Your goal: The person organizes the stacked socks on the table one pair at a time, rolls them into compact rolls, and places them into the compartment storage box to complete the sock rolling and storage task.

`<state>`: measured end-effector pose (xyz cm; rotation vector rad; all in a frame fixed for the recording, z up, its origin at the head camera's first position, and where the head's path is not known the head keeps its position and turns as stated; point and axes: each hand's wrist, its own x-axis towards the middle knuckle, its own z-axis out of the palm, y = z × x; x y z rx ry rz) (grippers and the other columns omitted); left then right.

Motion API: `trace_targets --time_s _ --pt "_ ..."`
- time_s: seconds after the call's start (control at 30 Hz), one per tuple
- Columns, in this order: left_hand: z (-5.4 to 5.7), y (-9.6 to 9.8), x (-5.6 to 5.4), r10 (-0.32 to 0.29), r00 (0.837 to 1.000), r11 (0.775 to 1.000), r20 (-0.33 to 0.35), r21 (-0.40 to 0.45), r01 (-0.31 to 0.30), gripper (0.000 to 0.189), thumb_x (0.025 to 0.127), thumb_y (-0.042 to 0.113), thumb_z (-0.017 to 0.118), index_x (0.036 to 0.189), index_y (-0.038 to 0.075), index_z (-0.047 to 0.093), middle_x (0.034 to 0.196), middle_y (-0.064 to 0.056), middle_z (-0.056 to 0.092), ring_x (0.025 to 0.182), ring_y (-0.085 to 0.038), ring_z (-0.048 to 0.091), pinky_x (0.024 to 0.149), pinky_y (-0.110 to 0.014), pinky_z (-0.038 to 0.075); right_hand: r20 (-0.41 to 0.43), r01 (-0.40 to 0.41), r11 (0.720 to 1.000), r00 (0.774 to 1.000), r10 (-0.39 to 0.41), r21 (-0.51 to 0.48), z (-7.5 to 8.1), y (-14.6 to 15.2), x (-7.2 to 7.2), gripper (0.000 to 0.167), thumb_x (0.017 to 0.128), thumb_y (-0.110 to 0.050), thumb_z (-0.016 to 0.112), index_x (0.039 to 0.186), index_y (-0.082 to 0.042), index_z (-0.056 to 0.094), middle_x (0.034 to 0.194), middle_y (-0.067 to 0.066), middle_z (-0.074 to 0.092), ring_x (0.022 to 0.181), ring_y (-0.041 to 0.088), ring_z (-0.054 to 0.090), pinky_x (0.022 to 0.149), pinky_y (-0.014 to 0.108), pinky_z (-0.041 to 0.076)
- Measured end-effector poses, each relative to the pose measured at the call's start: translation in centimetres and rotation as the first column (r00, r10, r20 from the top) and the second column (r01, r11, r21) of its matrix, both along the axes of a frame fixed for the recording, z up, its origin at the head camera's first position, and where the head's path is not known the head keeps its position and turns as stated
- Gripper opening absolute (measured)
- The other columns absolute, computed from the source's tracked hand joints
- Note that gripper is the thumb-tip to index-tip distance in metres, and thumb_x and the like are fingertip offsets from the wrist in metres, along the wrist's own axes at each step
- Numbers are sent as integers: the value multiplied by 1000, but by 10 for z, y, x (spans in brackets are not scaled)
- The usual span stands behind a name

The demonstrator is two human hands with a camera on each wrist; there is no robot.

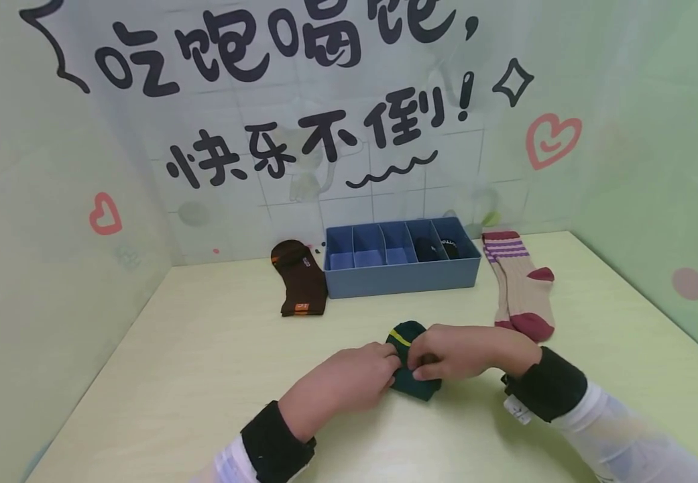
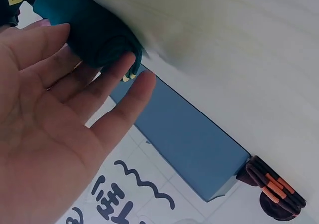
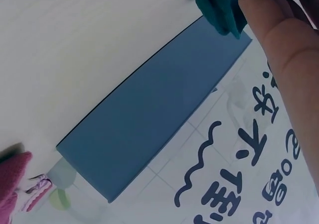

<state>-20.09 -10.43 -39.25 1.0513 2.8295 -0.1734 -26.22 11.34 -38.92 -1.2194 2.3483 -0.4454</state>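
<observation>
A dark green sock [image 1: 410, 387] with a yellow stripe lies bunched on the table, in front of the blue box. In the left wrist view the green sock [image 2: 94, 27] shows as a thick roll with a spiral end. My left hand [image 1: 355, 379] holds its left side between thumb and fingers; two other fingers [image 2: 119, 102] extend past the rolled end. From the right, my right hand [image 1: 460, 352] pinches the sock with bent fingers. Only part of the green cloth [image 3: 219, 10] shows beside the right hand [image 3: 284, 45] in the right wrist view.
Behind the hands stands a blue divided box [image 1: 403, 276], dark rolled items [image 1: 426, 249] in its two right compartments. Brown socks [image 1: 302, 282] lie by its left end, beige socks [image 1: 526, 295] with maroon toes by its right. A printed wall backdrop [image 1: 300, 194] rises behind.
</observation>
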Motion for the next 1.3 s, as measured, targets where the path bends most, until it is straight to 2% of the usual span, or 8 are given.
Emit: trace_targets --time_s 0.23,0.33,0.53,0.73,0.93,1.07,1.17,1.3 --pt "0 1 3 23 998 999 -65 -40 -25 24 106 31 66 125 17 74 121 4 69 101 -11 61 74 -26 56 -6 44 999 999 -44 -22 -2 -7 3 8 105 -12 67 99 -16 69 88 -10 62 81 3 55 80 22 51" --pt "0 2 4 25 996 997 -88 -75 -32 31 106 36 66 131 20 73 123 4 67 102 -13 58 73 -28 54 11 89 996 996 -89 -29 -2 -8 4 9 104 -9 67 100 -16 67 88 -9 62 81 5 56 81 25 51" --pt "-2 4 8 18 1000 998 -25 -65 -20 48 100 49 72 141 25 69 133 6 70 114 -15 64 81 -33 58 -46 140 990 989 -140 11 -10 -15 7 22 98 7 63 92 -15 67 81 -7 59 76 7 53 79 25 50" --pt "-2 6 12 57 997 998 -42 -36 -59 34 98 47 74 124 25 77 126 3 67 106 -14 60 77 -33 56 -70 114 993 991 -112 30 -5 -14 10 18 101 -2 63 94 -17 69 82 -8 64 76 6 56 82 26 53" --pt "-4 7 13 63 995 997 -77 -47 -67 35 100 47 72 125 23 76 126 1 65 101 -14 56 73 -32 54 -83 123 991 989 -118 56 3 -19 23 15 107 -8 54 99 -17 62 82 -6 63 73 7 56 78 26 52" --pt "-4 7 12 63 996 998 -60 -15 -64 32 99 41 75 124 20 77 120 1 68 100 -14 62 77 -34 58 -131 125 988 985 -113 85 9 -25 36 8 107 -12 58 100 -15 61 82 -4 58 74 9 54 78 27 51" --pt "-3 7 10 68 996 998 -49 21 -67 25 98 36 78 114 17 79 108 1 71 94 -13 65 78 -32 59 -273 119 986 958 -84 114 11 -28 46 5 102 -19 68 102 -15 68 86 -1 58 77 12 54 79 30 53" --pt "-1 7 6 98 994 993 -38 69 -95 26 97 34 79 112 13 74 99 -1 73 85 -13 68 76 -29 59 -487 124 981 873 -35 151 12 -30 57 21 92 -31 83 104 -15 77 91 3 65 78 16 57 79 35 59"
